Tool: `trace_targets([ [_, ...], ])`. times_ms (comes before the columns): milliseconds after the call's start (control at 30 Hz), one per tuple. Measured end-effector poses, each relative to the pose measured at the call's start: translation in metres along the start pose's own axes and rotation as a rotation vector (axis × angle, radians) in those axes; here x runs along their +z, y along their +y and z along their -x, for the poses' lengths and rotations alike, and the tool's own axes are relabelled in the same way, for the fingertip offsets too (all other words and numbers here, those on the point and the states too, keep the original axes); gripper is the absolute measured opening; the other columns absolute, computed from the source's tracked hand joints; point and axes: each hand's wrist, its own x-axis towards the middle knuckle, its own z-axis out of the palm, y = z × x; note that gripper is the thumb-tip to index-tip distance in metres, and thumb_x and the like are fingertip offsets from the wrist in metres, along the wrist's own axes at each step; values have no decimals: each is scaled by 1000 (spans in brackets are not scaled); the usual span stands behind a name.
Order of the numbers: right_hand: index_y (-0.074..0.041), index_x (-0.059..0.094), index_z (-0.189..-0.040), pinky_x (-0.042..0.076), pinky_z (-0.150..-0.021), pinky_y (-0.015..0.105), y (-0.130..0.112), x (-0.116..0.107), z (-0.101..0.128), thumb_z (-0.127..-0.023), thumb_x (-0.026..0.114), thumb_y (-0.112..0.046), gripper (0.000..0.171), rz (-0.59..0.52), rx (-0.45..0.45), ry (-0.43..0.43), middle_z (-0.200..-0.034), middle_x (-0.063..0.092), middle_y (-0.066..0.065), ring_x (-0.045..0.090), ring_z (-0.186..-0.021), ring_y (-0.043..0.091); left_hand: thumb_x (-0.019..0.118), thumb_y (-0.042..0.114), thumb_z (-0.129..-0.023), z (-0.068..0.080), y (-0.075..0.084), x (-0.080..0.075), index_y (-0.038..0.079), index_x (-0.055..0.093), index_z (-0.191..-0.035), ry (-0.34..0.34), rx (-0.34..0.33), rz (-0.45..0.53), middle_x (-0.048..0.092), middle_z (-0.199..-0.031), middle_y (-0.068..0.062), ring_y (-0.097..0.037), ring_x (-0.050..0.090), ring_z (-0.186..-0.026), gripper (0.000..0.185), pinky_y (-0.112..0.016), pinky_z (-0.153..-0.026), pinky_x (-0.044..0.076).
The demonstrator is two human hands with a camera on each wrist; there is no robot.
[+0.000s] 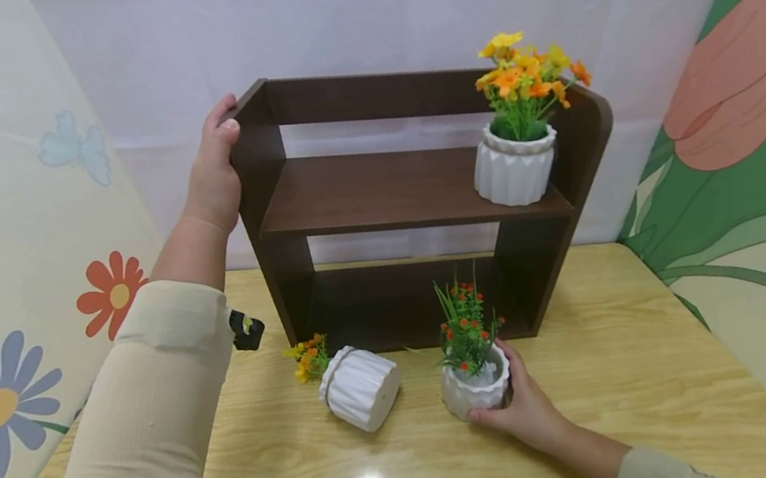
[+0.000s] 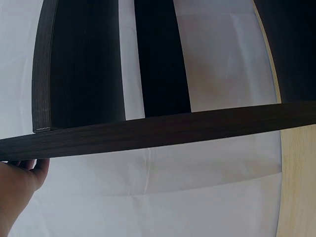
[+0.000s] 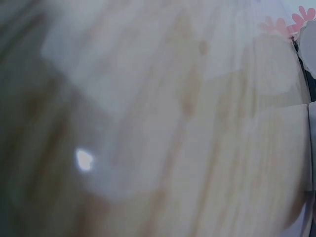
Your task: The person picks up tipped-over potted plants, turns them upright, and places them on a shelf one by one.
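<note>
My left hand (image 1: 213,176) touches the outer face of the left side panel of a dark brown two-tier shelf (image 1: 377,192), near its top; the left wrist view shows the fingertips of the hand (image 2: 19,185) against that panel (image 2: 158,131). With thumb in front and fingers round the right side, my right hand (image 1: 528,404) grips a white ribbed flowerpot (image 1: 470,396) of small red flowers and green leaves. That pot is just before the shelf's lower front edge. To its left, another white flowerpot (image 1: 365,389) lies on its side, its yellow and orange flowers pointing left.
A third white flowerpot (image 1: 516,171) with yellow and orange flowers stands upright at the upper tier's right end. Left of the shelf, a small black object (image 1: 247,330) shows beside my sleeve. Everything rests on a wooden table (image 1: 297,473); white cloth (image 1: 362,10) hangs behind.
</note>
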Motion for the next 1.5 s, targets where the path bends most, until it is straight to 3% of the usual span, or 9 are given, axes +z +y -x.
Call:
trace_targets([
  [867, -11, 23, -152, 33, -109, 58, -7, 2, 2, -62, 92, -19, 113, -17, 47, 23, -144, 46, 26, 47, -132, 42, 26, 35, -101, 1, -2, 0, 31, 24, -154, 2, 3, -2, 35, -141, -3, -14, 44, -108, 53, -27, -93, 34],
  [1133, -16, 27, -150, 41, -101, 56, -23, -3, -1, -62, 92, -16, 109, -33, 24, 69, -141, 49, 22, 53, -124, 42, 25, 35, -100, 1, -2, 1, 32, 23, -154, 4, 3, -18, 36, -141, -3, -14, 43, -111, 54, -28, -94, 32],
  [1500, -21, 27, -151, 40, -101, 61, -51, -11, -4, -64, 91, -17, 107, -63, 19, 92, -145, 45, 15, 49, -126, 38, 25, 36, -101, 0, -1, 0, 32, 23, -154, 5, 9, -14, 35, -142, -4, -15, 42, -112, 53, -29, -96, 32],
])
